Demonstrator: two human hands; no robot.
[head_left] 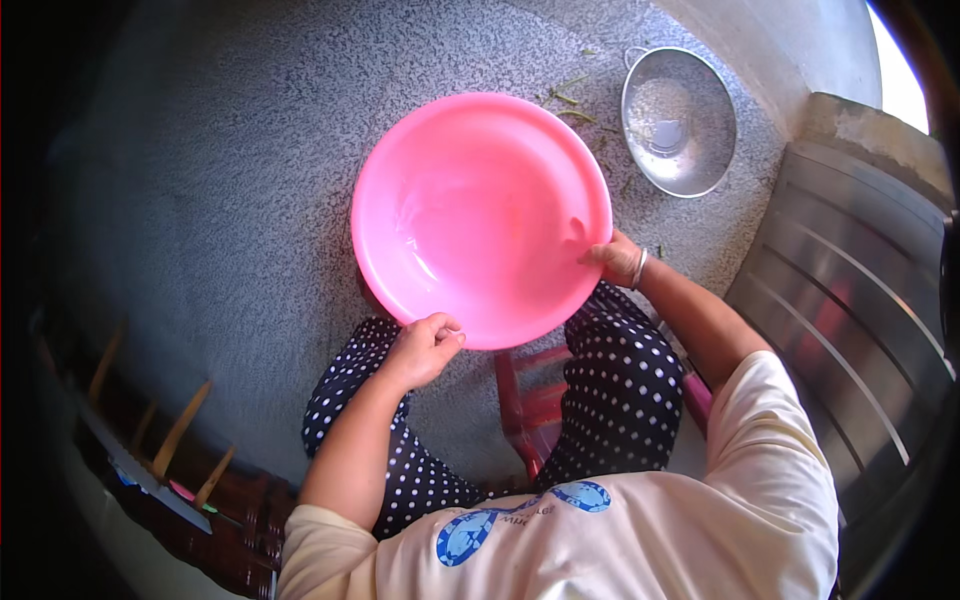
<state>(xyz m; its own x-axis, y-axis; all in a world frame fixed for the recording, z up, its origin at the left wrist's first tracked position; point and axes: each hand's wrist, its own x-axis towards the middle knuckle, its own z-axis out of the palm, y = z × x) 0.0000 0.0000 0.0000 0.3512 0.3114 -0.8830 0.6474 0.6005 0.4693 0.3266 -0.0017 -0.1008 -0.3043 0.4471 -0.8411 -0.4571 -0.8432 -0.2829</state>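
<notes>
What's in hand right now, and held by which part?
Pink basin: right hand grips its right rim, thumb inside; left hand is at the near rim, grip unclear.

Glossy pink basin [480,200], round, mouth upward

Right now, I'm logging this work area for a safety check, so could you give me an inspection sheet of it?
Surface: speckled gray floor.
Job's things: pink basin by the knees, shiny inside; whether it holds water, I cannot tell.
Clutter: green scraps on the floor, near a metal bowl.
Hands: right hand grips the basin's right rim, thumb inside; left hand is at the near rim, fingers curled, grip unclear.
Cables: nothing seen.
Surroundings: slatted metal panel at right; red slatted piece between the legs.
</notes>
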